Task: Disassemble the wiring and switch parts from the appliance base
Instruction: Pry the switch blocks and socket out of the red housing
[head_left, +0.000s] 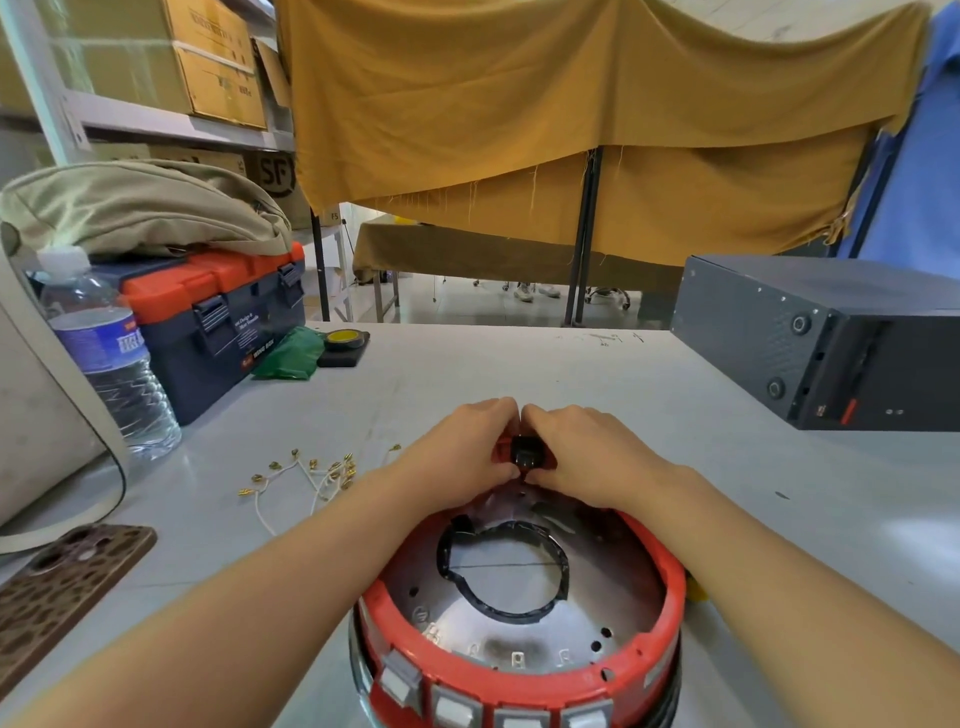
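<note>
The red appliance base (670, 597) lies upside down at the near edge of the table, its silver inner plate and round black-rimmed opening facing up. At its far rim sits a small black switch part (525, 451) in a red housing. My left hand (462, 447) and my right hand (582, 449) meet there, fingers curled round the switch part from both sides. Most of the switch is hidden by my fingers. A bundle of white wires with brass terminals (306, 475) lies loose on the table to the left of the base.
A water bottle (104, 358) and an orange-and-blue toolbox (218, 317) stand at the left, with a tan bag on top. A phone in a patterned case (62, 587) lies near left. A dark metal box (821, 338) sits at the right. Yellow tape roll (344, 340) lies behind.
</note>
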